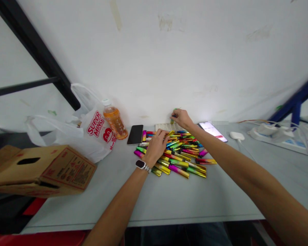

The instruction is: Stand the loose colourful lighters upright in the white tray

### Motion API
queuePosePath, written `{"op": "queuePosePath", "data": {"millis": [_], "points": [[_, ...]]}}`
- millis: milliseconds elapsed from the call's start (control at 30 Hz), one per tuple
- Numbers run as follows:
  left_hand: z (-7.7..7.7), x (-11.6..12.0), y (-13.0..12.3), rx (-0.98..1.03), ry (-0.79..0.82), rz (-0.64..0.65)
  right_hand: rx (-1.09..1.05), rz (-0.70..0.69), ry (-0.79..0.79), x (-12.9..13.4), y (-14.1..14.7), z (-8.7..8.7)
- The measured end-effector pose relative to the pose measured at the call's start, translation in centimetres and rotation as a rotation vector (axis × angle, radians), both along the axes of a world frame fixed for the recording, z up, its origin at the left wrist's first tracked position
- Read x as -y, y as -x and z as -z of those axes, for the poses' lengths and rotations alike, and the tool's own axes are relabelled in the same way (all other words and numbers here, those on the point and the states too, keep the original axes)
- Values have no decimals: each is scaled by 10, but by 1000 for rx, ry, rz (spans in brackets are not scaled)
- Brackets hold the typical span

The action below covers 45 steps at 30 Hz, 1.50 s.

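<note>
"What is being seen at the left?"
"A cardboard box [66, 171] is being backed by a white bag [92, 136], and an orange drink bottle [115, 121] is being seen right beside the bag on the bench [220, 201]."
"And next?"
"A dark phone [135, 134] is being followed by a pile of shiny coloured pieces [178, 162], which are being spread across the middle of the bench."
"How are the hands being used?"
"By the left hand [156, 145], over the pile, a gold-coloured piece [170, 133] is being held in a narrow grip. By the right hand [182, 119], a small greenish piece [172, 121] is being pinched near a pale gridded tray [161, 126] behind the pile; whether the tray is being touched cannot be told."
"Farther right?"
"A lit phone [213, 131], a white cabled block [236, 136] and a power strip [277, 139] are being seen."
</note>
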<state>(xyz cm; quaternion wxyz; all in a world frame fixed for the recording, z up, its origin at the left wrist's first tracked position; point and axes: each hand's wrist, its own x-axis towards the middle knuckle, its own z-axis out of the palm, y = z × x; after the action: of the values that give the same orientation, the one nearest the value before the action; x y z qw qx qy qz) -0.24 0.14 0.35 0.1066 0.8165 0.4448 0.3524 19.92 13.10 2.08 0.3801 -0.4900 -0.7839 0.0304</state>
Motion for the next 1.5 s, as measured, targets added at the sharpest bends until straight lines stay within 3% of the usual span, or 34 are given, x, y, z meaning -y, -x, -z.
{"op": "queuePosePath", "data": {"millis": [333, 567, 700, 833, 1000, 1133, 1233, 1400, 1500], "points": [[1, -5, -1, 308, -31, 3, -62, 51, 5, -1, 1, 6], [9, -13, -11, 785, 279, -52, 49, 181, -21, 14, 7, 8], [4, -10, -15, 997, 356, -23, 96, 299, -53, 29, 14, 9], [-1, -6, -18, 1094, 385, -22, 58, 302, -22, 38, 18, 7], [-1, -3, -19, 1011, 357, 21, -268, 141, 40, 72, 26, -9], [-7, 3, -24, 885, 271, 48, -458, -83, 381, 115, 34, -20], [-13, 9, -28, 822, 186, 44, -546, -174, 522, 137, 36, -21], [-20, 17, -31, 702, 65, 24, -757, -330, 728, 147, 40, -14], [-19, 20, -32, 605, -34, 24, -940, -297, 817, 149, 43, -11]]}}
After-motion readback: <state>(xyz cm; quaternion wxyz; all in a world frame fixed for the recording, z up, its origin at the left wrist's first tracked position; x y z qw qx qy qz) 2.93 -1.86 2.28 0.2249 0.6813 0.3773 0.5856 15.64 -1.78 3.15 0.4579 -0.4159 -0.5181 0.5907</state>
